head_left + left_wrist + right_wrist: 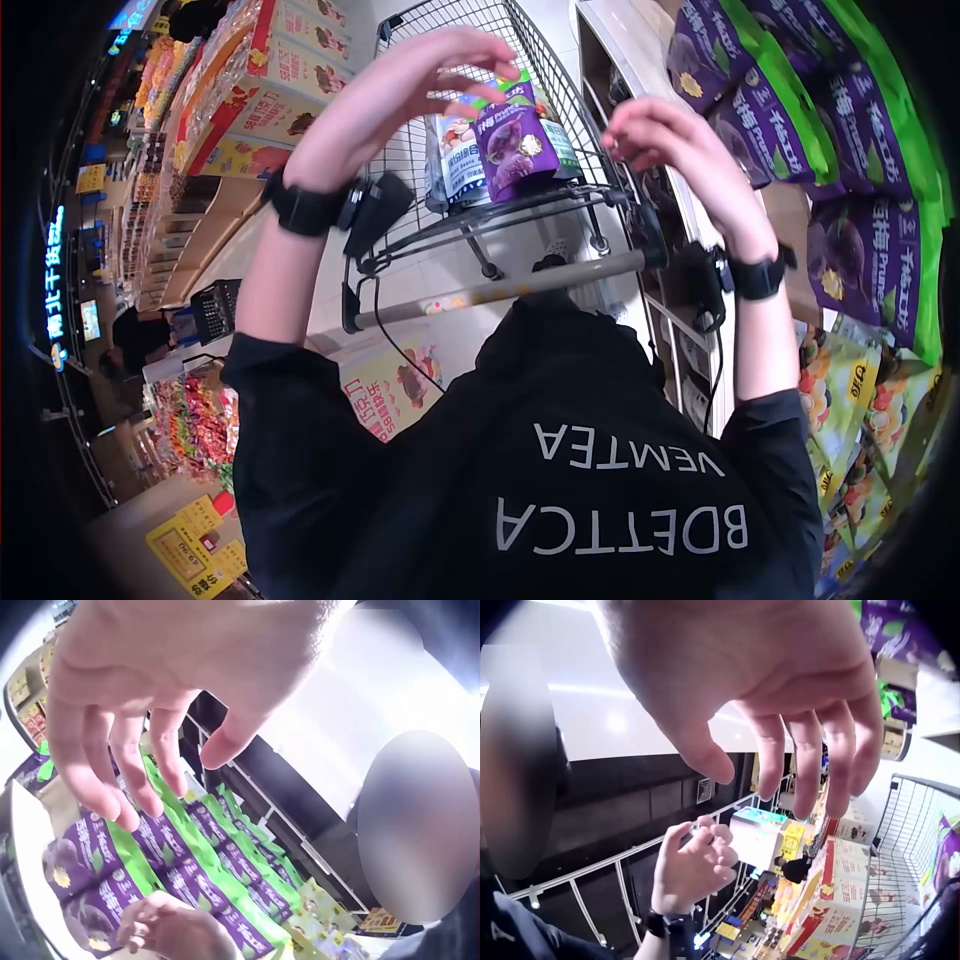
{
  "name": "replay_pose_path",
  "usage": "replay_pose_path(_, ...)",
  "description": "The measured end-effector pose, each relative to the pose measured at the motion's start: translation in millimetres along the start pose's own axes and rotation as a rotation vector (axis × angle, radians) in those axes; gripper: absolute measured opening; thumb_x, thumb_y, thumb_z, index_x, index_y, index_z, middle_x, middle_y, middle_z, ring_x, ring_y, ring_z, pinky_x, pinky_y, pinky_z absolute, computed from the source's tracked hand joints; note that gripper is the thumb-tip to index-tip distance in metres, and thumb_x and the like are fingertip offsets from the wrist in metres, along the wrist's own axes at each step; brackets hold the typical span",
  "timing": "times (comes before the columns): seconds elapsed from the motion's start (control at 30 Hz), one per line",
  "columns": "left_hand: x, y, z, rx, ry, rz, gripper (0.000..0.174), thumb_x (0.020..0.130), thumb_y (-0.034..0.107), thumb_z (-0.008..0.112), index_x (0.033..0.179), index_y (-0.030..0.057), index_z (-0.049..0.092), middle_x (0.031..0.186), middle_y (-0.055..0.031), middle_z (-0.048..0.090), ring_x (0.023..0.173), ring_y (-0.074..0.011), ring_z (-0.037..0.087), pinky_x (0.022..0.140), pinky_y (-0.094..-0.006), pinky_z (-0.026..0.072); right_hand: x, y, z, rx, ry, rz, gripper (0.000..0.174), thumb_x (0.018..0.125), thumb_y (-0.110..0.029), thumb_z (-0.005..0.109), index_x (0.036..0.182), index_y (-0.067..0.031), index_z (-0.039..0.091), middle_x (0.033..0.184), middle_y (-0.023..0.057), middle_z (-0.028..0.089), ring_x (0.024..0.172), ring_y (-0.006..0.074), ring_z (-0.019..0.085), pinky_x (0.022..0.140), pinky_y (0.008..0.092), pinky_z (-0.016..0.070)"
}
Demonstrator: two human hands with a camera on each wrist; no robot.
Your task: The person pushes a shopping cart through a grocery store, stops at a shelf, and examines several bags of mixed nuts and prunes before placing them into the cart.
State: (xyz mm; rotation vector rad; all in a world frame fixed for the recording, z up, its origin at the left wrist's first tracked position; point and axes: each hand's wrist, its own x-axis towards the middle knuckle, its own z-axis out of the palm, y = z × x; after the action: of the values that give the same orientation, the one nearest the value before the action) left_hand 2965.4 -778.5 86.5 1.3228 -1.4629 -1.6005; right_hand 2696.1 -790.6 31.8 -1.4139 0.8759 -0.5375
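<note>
One purple pouch (520, 150) partly hides packs (460, 168) behind it

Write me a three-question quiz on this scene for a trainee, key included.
1. Multiple choice: what lies on top of the paler bags in the shopping cart?
A) a glass jar
B) a purple prunes bag
C) a loaf of bread

2. True or false: the left hand and the right hand are both holding nothing.

3. Fill in: as the person faces the cart, the display of purple-and-green bags is on their ____ side.

Key: 1. B; 2. True; 3. right
</note>
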Motion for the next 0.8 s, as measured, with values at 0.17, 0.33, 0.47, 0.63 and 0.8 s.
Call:
replay_pose_path(0.17,129,-125,-107,-0.095,0.094,-0.213,0.035,0.09,0.035,0.044,0.109,0.0069,0.054,0.105,-0.0076,0.059,0.091,-0.0124,0.057,0.072,-0.0248,0.051,158,63,10,0.0,-0.068,0.385,0.031,0.085,-0.033,0.054,0.105,-0.0091,0.053,0.1,0.002,0.055,0.085,0.0091,0.053,0.073,0.0207,0.0432)
replay_pose_path(0.33,194,-352,-124,-0.111,0.096,-0.455,0.05,0.079,0.046,0.056,0.109,0.0049,0.054,0.092,-0.0087,0.059,0.077,-0.0129,0.059,0.059,-0.0239,0.0488,228,182,35,-0.275,-0.11,0.76,0.06,0.076,-0.034,0.064,0.118,0.0017,0.039,0.106,0.0118,0.05,0.089,0.0193,0.051,0.079,0.0317,0.0445)
replay_pose_path(0.47,187,-483,-62,-0.095,0.344,-0.639,0.07,0.069,0.052,0.065,0.104,-0.0081,0.056,0.101,-0.0161,0.061,0.093,-0.0246,0.058,0.078,-0.0287,0.0445,239,253,54,-0.197,0.012,0.804,0.097,0.066,-0.028,0.077,0.13,0.0145,0.018,0.121,0.0262,0.044,0.109,0.0276,0.048,0.091,0.0358,0.0401)
replay_pose_path(0.63,161,-447,-51,-0.521,0.468,-0.483,0.043,0.074,0.028,0.07,0.1,-0.0039,0.058,0.092,-0.0097,0.063,0.075,-0.0163,0.06,0.067,-0.0287,0.0477,239,308,66,-0.038,0.048,0.715,0.076,0.065,-0.014,0.08,0.124,0.008,0.037,0.108,0.0166,0.057,0.097,0.0213,0.056,0.086,0.0321,0.0441)
replay_pose_path(0.8,154,-419,-79,-0.722,0.276,-0.602,0.042,0.078,0.028,0.068,0.109,0.005,0.051,0.079,0.0,0.056,0.064,-0.0083,0.052,0.053,-0.0212,0.0379,239,287,77,-0.076,0.204,0.476,0.065,0.059,-0.017,0.082,0.112,0.0029,0.049,0.093,0.0122,0.063,0.083,0.0198,0.06,0.076,0.0303,0.0473)
